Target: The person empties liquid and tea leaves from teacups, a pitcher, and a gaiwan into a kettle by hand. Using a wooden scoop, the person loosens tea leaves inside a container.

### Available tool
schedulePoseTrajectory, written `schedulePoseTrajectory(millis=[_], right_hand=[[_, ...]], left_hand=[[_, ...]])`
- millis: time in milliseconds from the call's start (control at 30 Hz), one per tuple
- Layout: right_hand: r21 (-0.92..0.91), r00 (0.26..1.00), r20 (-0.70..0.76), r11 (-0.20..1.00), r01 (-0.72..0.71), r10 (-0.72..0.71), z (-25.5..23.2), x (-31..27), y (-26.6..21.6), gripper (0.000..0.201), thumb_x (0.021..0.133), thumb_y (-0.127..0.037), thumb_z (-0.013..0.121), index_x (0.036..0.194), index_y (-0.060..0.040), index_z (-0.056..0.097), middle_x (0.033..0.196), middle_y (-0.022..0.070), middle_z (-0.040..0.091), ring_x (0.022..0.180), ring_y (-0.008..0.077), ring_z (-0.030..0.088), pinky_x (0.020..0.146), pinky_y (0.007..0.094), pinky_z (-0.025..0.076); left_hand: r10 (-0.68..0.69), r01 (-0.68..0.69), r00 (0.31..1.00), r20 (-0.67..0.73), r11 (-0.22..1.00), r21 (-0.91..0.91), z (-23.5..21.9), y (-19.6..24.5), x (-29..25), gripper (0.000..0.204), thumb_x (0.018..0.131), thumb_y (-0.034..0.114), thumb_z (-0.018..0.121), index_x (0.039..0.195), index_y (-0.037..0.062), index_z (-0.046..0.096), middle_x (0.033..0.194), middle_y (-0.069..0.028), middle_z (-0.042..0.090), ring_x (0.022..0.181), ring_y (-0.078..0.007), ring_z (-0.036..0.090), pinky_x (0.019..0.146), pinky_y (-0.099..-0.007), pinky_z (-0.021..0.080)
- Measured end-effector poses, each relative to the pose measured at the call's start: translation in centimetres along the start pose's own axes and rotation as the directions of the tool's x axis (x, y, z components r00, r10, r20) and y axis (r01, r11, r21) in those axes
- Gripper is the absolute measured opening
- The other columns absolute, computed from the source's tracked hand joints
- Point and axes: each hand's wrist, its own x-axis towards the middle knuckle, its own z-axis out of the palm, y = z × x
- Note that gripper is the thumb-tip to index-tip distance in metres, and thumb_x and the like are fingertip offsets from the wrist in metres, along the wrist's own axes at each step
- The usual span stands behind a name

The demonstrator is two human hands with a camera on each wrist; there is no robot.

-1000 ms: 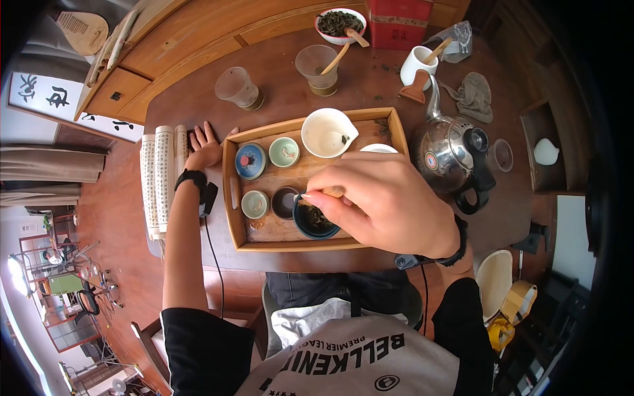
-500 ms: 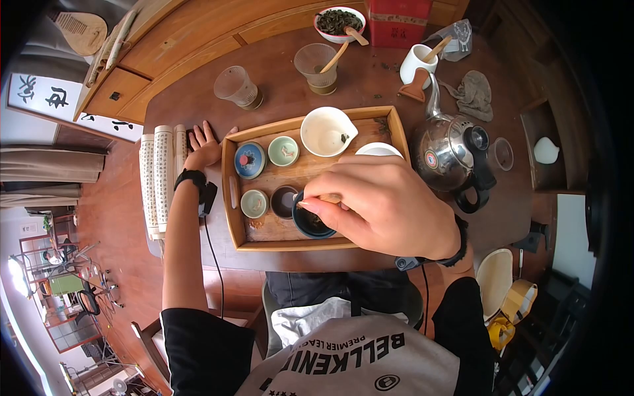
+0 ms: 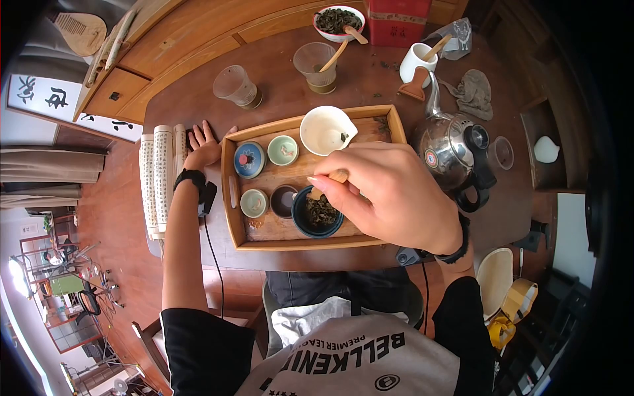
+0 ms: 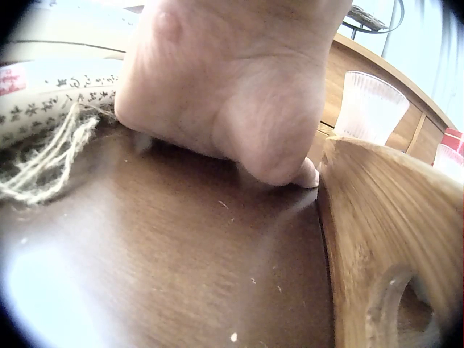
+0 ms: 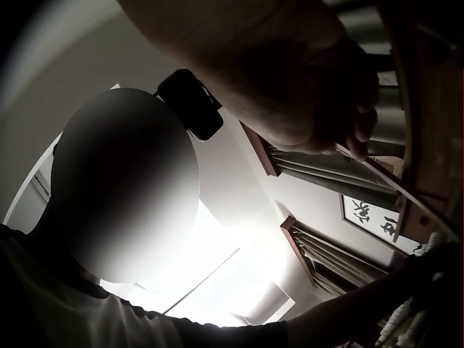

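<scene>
My right hand [image 3: 389, 198] pinches a slim wooden tea scoop [image 3: 339, 175] between thumb and fingers. Its flat lower end reaches into a dark blue bowl [image 3: 305, 228] with wet tea leaves [image 3: 321, 212] inside. In the right wrist view, the same hand [image 5: 304, 94] is a dark shape at the top. My left hand [image 3: 203, 145] rests on the table with fingers spread, between the tray's left end and the bamboo scrolls [image 3: 155, 185]. Up close in the left wrist view, the heel of that hand [image 4: 239, 101] lies beside the tray's wooden end wall [image 4: 377, 210].
The wooden tray [image 3: 231, 218] also bears a white pouring bowl [image 3: 327, 131], a blue lid [image 3: 249, 160] and several small cups. A steel kettle [image 3: 449, 148] stands close right of it. Behind are two clear ribbed cups, a white holder [image 3: 416, 63] and a bowl of leaves [image 3: 333, 25].
My right hand has moved slightly up and right with the wooden tea scoop, uncovering more of the dark blue bowl and its leaves. The left hand stays in place.
</scene>
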Motion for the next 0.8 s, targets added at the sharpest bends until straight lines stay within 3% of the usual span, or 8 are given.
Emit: schedulePoseTrajectory(millis=[167, 267, 333, 633, 800], right_hand=[[-0.034, 0.999, -0.038, 0.999, 0.014, -0.016, -0.4, 0.0, -0.1, 0.015, 0.088, -0.015, 0.065, 0.080, -0.0046, 0.058, 0.060, 0.0097, 0.057, 0.054, 0.0300, 0.058, 0.050, 0.0403, 0.044], [-0.019, 0.999, 0.040, 0.999, -0.031, 0.032, -0.8, -0.1, -0.3, 0.008, 0.084, -0.006, 0.069, 0.087, -0.0016, 0.063, 0.069, 0.0104, 0.061, 0.060, 0.0274, 0.060, 0.052, 0.0370, 0.045], [-0.040, 1.000, 0.015, 0.999, 0.023, -0.022, -0.4, -0.1, 0.0, 0.016, 0.089, -0.016, 0.065, 0.080, -0.0045, 0.058, 0.062, 0.0099, 0.059, 0.056, 0.0303, 0.059, 0.051, 0.0404, 0.046], [0.020, 0.985, 0.168, 0.999, -0.039, 0.035, 0.3, -0.1, 0.7, 0.018, 0.090, -0.018, 0.063, 0.082, -0.0023, 0.058, 0.068, 0.0123, 0.064, 0.062, 0.0323, 0.063, 0.058, 0.0423, 0.049], [0.020, 0.989, 0.148, 1.000, -0.021, 0.018, -0.1, -0.2, 0.3, 0.018, 0.090, -0.017, 0.062, 0.080, -0.0024, 0.060, 0.068, 0.0119, 0.064, 0.061, 0.0320, 0.063, 0.057, 0.0419, 0.049]], left_hand=[[0.003, -0.003, 1.000, -0.006, 0.999, -0.042, -0.5, 0.3, -0.8, 0.121, 0.069, 0.095, 0.033, 0.156, 0.0226, -0.008, 0.163, -0.0119, -0.009, 0.150, -0.0338, -0.006, 0.117, -0.0582, 0.007], [-0.003, 0.002, 1.000, -0.021, 0.999, -0.047, 0.0, 0.1, -0.2, 0.122, 0.068, 0.096, 0.034, 0.156, 0.0226, -0.008, 0.163, -0.0117, -0.009, 0.150, -0.0334, -0.007, 0.117, -0.0583, 0.007], [-0.005, 0.005, 1.000, -0.020, 0.999, -0.034, -0.1, 0.2, -0.3, 0.123, 0.068, 0.096, 0.034, 0.156, 0.0225, -0.009, 0.163, -0.0116, -0.009, 0.150, -0.0334, -0.007, 0.117, -0.0583, 0.007], [0.007, -0.008, 1.000, -0.027, 1.000, -0.015, 0.5, -0.4, 0.5, 0.122, 0.068, 0.096, 0.034, 0.156, 0.0228, -0.009, 0.163, -0.0112, -0.010, 0.150, -0.0334, -0.008, 0.117, -0.0586, 0.006], [0.014, -0.015, 0.999, -0.040, 0.999, -0.031, 0.1, 0.1, -0.1, 0.117, 0.073, 0.092, 0.036, 0.156, 0.0223, -0.009, 0.163, -0.0120, -0.009, 0.150, -0.0335, -0.008, 0.117, -0.0584, 0.007]])
